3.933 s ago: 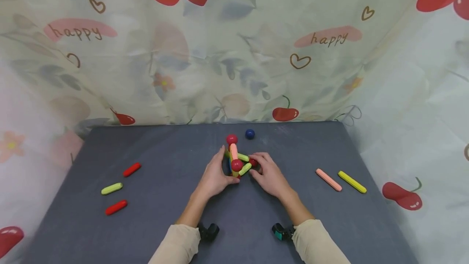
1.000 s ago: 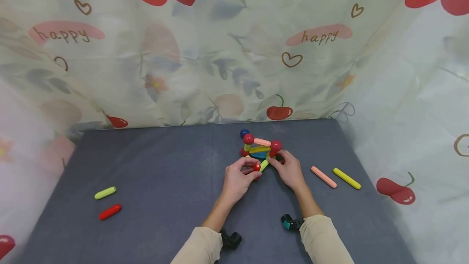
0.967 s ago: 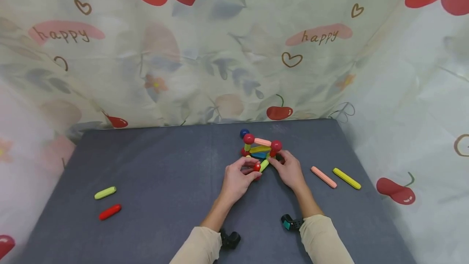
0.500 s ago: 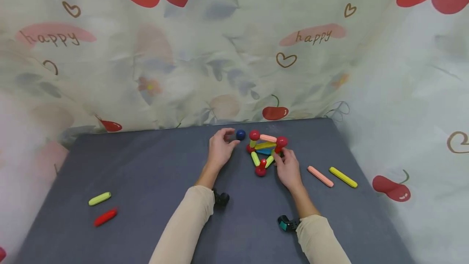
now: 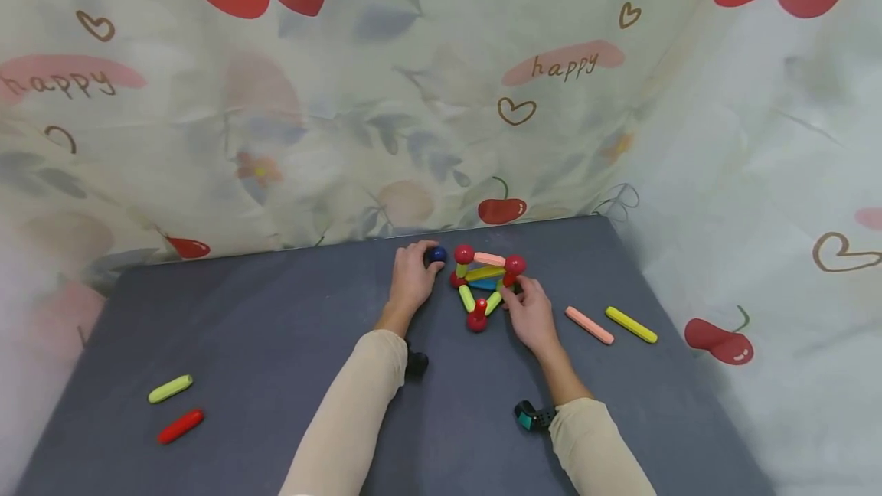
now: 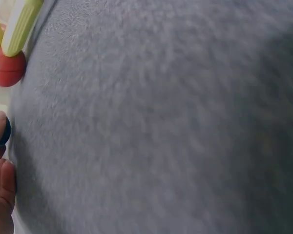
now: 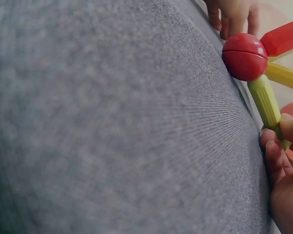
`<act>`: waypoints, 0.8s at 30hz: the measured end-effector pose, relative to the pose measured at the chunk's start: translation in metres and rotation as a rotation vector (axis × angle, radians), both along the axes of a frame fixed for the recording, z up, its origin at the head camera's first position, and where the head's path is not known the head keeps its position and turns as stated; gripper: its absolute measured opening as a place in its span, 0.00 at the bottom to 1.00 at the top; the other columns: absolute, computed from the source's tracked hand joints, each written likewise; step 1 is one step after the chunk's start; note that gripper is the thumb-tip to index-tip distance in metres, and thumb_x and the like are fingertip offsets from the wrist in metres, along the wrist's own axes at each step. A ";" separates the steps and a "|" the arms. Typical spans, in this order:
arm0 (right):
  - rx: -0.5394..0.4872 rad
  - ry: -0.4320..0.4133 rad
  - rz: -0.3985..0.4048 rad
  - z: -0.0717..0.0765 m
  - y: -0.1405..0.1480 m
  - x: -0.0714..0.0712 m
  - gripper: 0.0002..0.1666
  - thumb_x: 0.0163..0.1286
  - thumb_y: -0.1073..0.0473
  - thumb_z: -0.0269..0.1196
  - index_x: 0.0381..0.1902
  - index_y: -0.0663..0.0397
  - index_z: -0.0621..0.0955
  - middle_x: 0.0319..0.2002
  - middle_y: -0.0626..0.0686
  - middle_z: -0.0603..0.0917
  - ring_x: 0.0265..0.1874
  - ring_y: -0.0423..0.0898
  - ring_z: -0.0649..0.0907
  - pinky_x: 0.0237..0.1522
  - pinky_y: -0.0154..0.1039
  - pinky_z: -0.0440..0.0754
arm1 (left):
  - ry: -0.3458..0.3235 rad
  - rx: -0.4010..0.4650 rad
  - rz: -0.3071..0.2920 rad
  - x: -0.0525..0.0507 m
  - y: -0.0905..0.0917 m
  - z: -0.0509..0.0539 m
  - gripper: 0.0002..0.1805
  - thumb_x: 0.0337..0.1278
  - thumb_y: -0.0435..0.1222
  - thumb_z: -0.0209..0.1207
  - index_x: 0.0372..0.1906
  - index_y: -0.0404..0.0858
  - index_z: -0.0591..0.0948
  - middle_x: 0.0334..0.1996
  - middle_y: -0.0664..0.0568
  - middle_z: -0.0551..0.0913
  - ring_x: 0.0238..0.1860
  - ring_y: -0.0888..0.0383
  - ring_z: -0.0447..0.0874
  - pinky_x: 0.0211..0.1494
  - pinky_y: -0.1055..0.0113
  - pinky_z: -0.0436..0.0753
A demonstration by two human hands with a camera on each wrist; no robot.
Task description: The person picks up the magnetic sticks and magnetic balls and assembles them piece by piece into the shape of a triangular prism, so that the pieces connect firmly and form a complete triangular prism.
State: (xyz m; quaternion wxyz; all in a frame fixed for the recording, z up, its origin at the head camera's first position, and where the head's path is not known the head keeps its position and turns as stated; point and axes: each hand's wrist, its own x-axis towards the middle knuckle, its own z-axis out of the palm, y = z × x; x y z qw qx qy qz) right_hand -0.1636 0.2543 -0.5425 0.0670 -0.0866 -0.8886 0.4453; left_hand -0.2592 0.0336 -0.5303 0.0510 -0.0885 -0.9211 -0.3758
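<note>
My left hand (image 5: pixel 411 279) pinches a dark blue ball (image 5: pixel 436 254) near the table's back edge; the left wrist view shows the ball (image 6: pixel 5 134) between thumb and fingers. Just right of it stands a structure of red balls (image 5: pixel 477 321) and coloured rods, with a pink rod (image 5: pixel 490 259) across its top and a blue and a yellow rod low down. A red rod (image 5: pixel 481 306) stands upright on the front ball. My right hand (image 5: pixel 532 315) grips the structure's right corner; in the right wrist view its thumb and fingers pinch a light green rod (image 7: pixel 264 100).
On the table (image 5: pixel 276 343) at the left lie a light green rod (image 5: pixel 170 389) and a red rod (image 5: pixel 181 426). A pink rod (image 5: pixel 589 325) and a yellow rod (image 5: pixel 631 324) lie to the right. A patterned curtain (image 5: pixel 331 136) hangs behind.
My left hand has let go of the structure's front corner, moved back and left, and taken hold of the blue ball. The right hand stays at the right corner. The head view has shifted right.
</note>
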 end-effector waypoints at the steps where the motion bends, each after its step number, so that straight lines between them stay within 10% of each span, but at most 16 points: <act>1: 0.006 -0.001 -0.002 0.000 0.000 0.000 0.30 0.77 0.49 0.60 0.69 0.62 0.74 0.57 0.61 0.79 0.36 0.49 0.87 0.40 0.38 0.79 | -0.005 0.015 0.010 0.001 -0.002 0.000 0.21 0.64 0.41 0.67 0.61 0.46 0.82 0.56 0.45 0.85 0.52 0.45 0.77 0.59 0.53 0.78; 6: 0.081 0.019 -0.004 0.000 0.001 0.000 0.28 0.76 0.50 0.62 0.67 0.60 0.78 0.52 0.62 0.77 0.40 0.53 0.83 0.44 0.44 0.80 | 0.017 0.168 0.059 0.015 -0.011 0.006 0.22 0.64 0.46 0.67 0.61 0.47 0.81 0.52 0.49 0.85 0.49 0.51 0.78 0.53 0.56 0.79; 12: 0.152 0.043 0.040 0.005 0.002 0.000 0.22 0.76 0.52 0.62 0.59 0.60 0.81 0.45 0.63 0.79 0.46 0.55 0.77 0.45 0.48 0.76 | 0.104 0.386 0.103 0.056 -0.016 0.027 0.23 0.61 0.48 0.70 0.58 0.47 0.82 0.48 0.52 0.85 0.46 0.49 0.82 0.46 0.58 0.82; 18: 0.173 0.033 0.071 0.011 -0.008 -0.003 0.22 0.75 0.53 0.63 0.58 0.62 0.81 0.45 0.63 0.79 0.45 0.55 0.77 0.45 0.47 0.74 | 0.174 0.388 -0.082 0.095 -0.015 0.042 0.22 0.59 0.48 0.71 0.56 0.46 0.83 0.46 0.51 0.86 0.48 0.48 0.82 0.46 0.59 0.87; 24: 0.184 0.030 0.115 0.013 -0.027 -0.008 0.22 0.74 0.52 0.64 0.58 0.62 0.82 0.45 0.62 0.78 0.43 0.54 0.77 0.44 0.46 0.76 | 0.130 0.354 -0.202 0.110 -0.019 0.044 0.22 0.58 0.45 0.72 0.57 0.48 0.84 0.46 0.52 0.85 0.48 0.48 0.80 0.47 0.61 0.86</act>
